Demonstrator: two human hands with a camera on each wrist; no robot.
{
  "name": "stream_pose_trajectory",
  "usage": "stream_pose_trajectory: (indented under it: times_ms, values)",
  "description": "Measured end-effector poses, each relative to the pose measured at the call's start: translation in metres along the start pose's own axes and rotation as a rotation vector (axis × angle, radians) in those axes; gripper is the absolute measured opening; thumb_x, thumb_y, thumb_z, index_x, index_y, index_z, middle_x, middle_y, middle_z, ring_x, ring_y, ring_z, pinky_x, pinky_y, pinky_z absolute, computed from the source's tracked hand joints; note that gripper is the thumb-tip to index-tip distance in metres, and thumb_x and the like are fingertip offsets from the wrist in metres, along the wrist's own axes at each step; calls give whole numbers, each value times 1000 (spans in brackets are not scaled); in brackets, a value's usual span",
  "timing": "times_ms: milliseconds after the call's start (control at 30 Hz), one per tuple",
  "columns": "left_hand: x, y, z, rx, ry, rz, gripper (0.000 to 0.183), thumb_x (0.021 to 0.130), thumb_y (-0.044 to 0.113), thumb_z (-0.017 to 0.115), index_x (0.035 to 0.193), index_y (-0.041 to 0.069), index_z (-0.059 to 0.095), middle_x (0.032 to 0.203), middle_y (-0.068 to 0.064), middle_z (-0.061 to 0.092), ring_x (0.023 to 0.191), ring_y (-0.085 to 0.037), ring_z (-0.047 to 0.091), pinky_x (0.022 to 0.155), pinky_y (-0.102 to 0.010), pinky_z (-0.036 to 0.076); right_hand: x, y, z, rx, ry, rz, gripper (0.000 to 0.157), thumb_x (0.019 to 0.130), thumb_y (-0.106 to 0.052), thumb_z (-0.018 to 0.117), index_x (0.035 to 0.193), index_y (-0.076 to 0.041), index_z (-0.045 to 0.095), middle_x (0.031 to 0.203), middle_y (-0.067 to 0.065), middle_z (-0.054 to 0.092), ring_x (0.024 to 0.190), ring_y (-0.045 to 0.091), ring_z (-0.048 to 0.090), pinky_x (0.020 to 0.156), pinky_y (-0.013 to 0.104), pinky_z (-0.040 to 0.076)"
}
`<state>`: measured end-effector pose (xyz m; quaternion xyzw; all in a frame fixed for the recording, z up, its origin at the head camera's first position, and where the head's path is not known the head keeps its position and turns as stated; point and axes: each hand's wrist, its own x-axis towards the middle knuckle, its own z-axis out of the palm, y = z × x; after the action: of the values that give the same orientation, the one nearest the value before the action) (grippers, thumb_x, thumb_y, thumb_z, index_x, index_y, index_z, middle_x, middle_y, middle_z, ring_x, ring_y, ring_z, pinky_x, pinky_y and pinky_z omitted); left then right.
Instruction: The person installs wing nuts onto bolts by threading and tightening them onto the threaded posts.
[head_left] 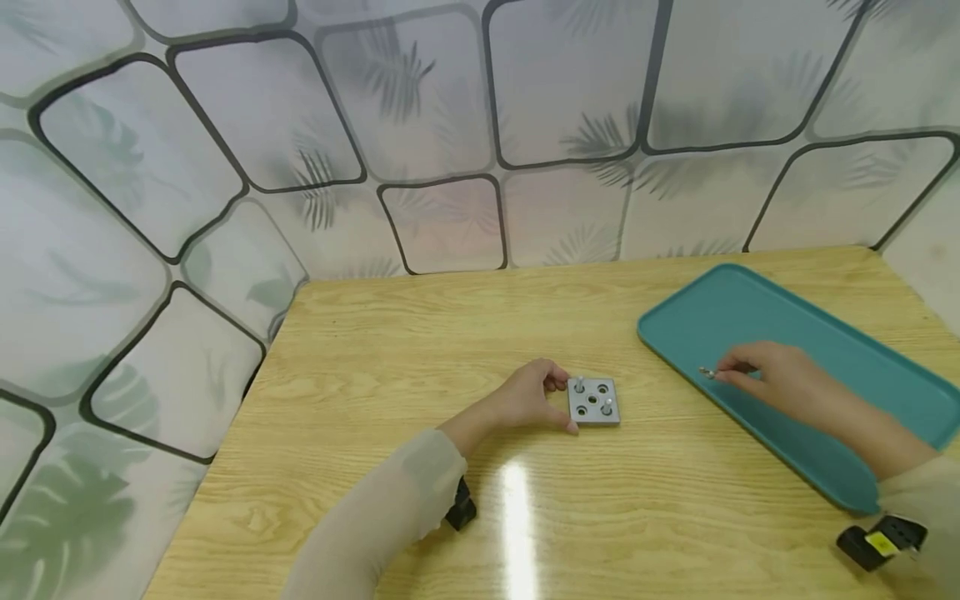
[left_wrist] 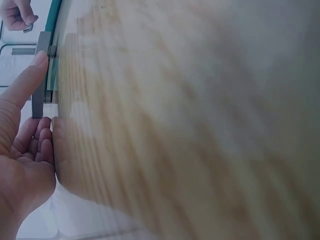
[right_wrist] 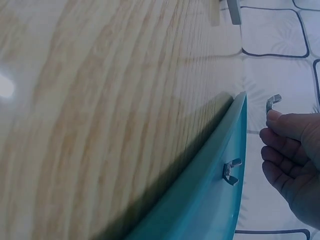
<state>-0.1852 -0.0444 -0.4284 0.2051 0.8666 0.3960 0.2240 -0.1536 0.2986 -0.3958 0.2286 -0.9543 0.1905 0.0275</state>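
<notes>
My left hand (head_left: 528, 396) holds a square grey metal plate (head_left: 581, 402) by its left side, thumb at the near corner and fingers at the far one. Several holes mark the plate, and two bolts (head_left: 607, 406) stand up through opposite corners. In the left wrist view the plate is seen edge-on, with bolt heads (left_wrist: 52, 51) on its underside. Over the tray's left edge, my right hand (head_left: 783, 383) pinches a small silver wing nut (right_wrist: 270, 103) between thumb and forefinger. Another wing nut (right_wrist: 231, 171) shows against the tray in the right wrist view.
The teal tray (head_left: 810, 325) lies slanted on the right of the wood-grain table (head_left: 420, 333), its raised rim all round. A patterned wall covering (head_left: 442, 225) rises behind the table's far edge and at the left. A black wrist device (head_left: 877, 542) sits at the right sleeve.
</notes>
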Motion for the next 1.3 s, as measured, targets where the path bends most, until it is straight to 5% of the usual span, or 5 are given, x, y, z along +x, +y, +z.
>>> stream_pose_trajectory:
  times_ms: [800, 1300]
  values:
    - [1, -2, 0, 0, -2, 18, 68, 63, 24, 89, 118, 4, 55, 103, 2, 54, 93, -9, 49, 83, -19, 43, 37, -33, 14, 42, -41, -72, 4, 84, -14, 70, 87, -12, 70, 83, -3, 67, 78, 18, 63, 66, 36, 52]
    - [1, -1, 1, 4, 4, 39, 68, 62, 23, 89, 118, 3, 55, 103, 2, 54, 92, -9, 49, 83, -18, 43, 67, -64, 26, 57, -17, -232, 3, 82, -13, 72, 84, -14, 69, 82, -6, 64, 76, 12, 58, 65, 30, 48]
